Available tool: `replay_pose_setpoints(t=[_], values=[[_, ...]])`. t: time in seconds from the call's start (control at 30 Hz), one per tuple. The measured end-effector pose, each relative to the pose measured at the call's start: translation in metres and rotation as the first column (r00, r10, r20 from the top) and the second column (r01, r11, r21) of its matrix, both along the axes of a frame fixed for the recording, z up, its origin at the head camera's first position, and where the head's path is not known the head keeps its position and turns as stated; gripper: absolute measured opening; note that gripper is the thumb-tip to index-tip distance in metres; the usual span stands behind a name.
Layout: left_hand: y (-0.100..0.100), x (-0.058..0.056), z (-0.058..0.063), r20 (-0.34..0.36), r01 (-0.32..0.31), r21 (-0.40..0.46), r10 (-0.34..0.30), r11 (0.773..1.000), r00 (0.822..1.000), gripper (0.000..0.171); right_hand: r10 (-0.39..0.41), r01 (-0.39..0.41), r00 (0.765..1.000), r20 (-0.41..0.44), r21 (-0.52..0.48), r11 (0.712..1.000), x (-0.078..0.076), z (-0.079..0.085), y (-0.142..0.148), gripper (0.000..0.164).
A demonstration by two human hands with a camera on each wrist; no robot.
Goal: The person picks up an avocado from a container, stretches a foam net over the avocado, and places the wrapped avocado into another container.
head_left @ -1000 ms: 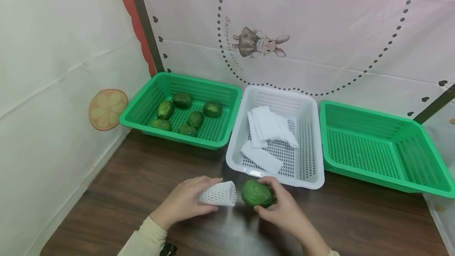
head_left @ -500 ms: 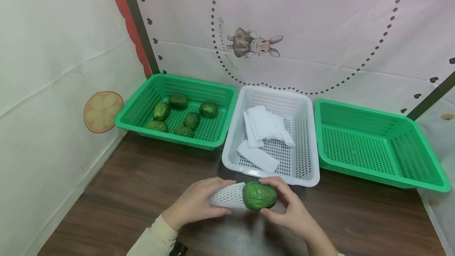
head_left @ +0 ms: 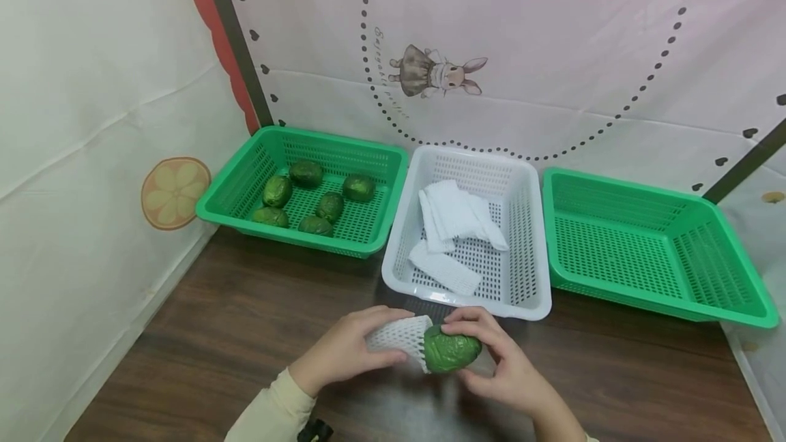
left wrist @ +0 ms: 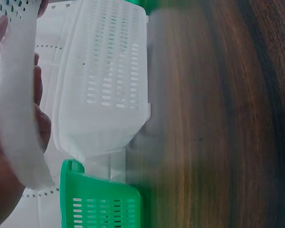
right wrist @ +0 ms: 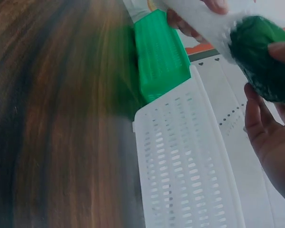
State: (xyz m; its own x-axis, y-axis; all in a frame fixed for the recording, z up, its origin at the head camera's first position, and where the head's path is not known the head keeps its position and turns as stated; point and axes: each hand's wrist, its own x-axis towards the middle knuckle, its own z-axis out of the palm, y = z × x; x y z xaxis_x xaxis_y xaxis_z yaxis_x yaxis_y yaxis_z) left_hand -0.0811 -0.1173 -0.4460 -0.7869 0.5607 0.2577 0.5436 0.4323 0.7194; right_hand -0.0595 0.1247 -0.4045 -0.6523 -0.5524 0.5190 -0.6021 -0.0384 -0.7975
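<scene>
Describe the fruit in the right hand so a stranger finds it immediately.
Find the white basket. In front of it, the right hand holds this green fruit. Unlike six others in the left green basket, it touches a white net sleeve.

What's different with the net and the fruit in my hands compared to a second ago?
The fruit and net were apart; they've come together, and the fruit's left end now sits in the net's mouth. Nothing was let go: the left hand keeps the net, the right hand the fruit. The six fruits and the other nets stayed in their baskets.
</scene>
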Motion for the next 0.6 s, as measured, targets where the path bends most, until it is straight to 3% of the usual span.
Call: replay_pose_setpoints(t=[0.13,0.3,0.47,0.6], values=[[-0.002,0.000,0.002,0.003,0.019,0.005,-0.019,1.000,1.000,0.048,0.010,-0.010,1.000,0.001,0.058,0.998,0.001,0.003,-0.001,0.059],[0.000,0.000,0.002,-0.028,0.060,-0.017,-0.061,0.998,0.998,0.052,-0.103,0.096,0.991,0.080,0.088,0.991,0.001,0.000,-0.005,0.057],[0.005,0.001,0.008,-0.118,0.022,-0.112,-0.035,0.993,0.992,0.064,-0.199,0.186,0.959,0.202,0.079,0.979,0.002,-0.004,-0.009,0.056],[0.009,0.001,0.011,-0.178,-0.013,-0.180,-0.019,0.984,0.984,0.070,-0.206,0.200,0.963,0.173,0.051,0.978,0.002,-0.006,-0.012,0.053]])
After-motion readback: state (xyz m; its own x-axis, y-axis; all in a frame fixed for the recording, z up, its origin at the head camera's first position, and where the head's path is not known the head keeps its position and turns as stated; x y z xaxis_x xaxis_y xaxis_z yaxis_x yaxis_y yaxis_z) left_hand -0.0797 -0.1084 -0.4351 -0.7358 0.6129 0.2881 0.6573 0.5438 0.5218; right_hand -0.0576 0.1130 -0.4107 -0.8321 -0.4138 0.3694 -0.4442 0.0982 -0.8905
